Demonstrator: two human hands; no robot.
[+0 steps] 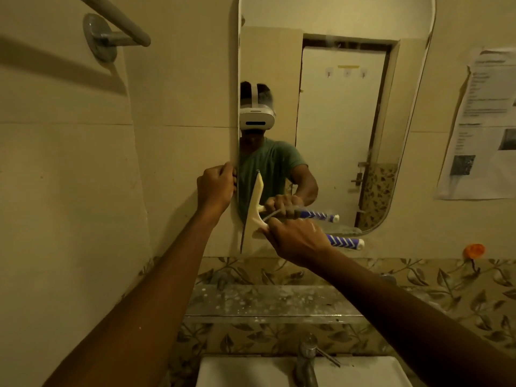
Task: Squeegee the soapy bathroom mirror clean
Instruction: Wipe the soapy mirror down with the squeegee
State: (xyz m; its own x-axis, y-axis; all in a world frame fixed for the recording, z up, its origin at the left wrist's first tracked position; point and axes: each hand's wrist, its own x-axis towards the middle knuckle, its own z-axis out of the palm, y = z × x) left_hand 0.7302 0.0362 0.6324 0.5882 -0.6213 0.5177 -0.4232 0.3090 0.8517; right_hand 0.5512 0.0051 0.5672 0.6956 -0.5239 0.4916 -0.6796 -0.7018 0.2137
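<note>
a tall wall mirror with rounded corners (343, 113) hangs on a cream tiled wall (178, 93) above a narrow glass shelf spotted with white flecks (265, 303). the right hand (296, 241) is wrapped around the handle of a cream plastic squeegee with a blue-and-white striped grip (255, 210), fingers curled tight near where the handle meets the head. the striped grip end sticks out to the right past the hand. the squeegee's blade stands nearly upright, set against the glass at the mirror's lower left corner, its lower end reaching past the mirror's bottom edge. the left hand (216, 185) is closed in a loose fist on the mirror's left edge, fingers hooked around the rim, holding nothing else. both bare forearms reach up from the bottom of the view.

the mirror reflects the person in a green t-shirt wearing a white headset, and a pale door behind. a metal towel bar (111, 29) juts from the wall at upper left. printed paper sheets (480, 127) are stuck to the wall right of the mirror, with a small orange hook (474, 250) below them. leaf-patterned tiles run behind the shelf. at the bottom sit a white basin (251, 371) and a metal tap (307, 358).
</note>
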